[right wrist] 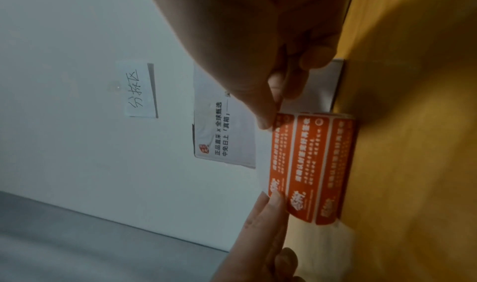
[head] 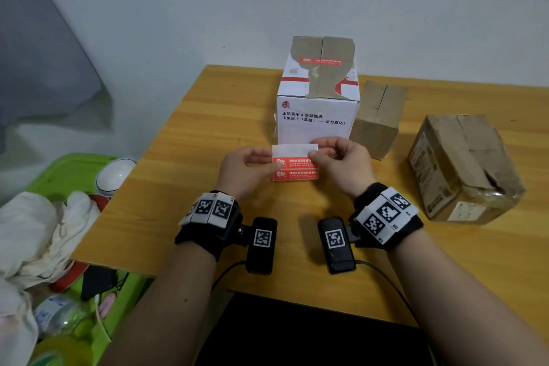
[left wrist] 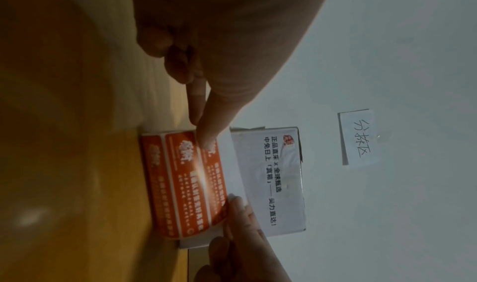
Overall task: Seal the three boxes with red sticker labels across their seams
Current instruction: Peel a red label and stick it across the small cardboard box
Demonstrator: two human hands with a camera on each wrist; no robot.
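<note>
A sheet of red sticker labels is held upright over the wooden table in front of the white box. My left hand pinches the sheet's left edge; its thumb lies on the sheet's red face. My right hand pinches the upper right corner, thumb and finger at the corner of the topmost label. The white box carries one red label across its top seam. A small brown box and a larger brown box stand to the right, no label showing on them.
The boxes stand along the back and right of the table, close to the wall. A handwritten paper note hangs on the wall. Left of the table, a green bin holds white cloth, a white round object and bottles.
</note>
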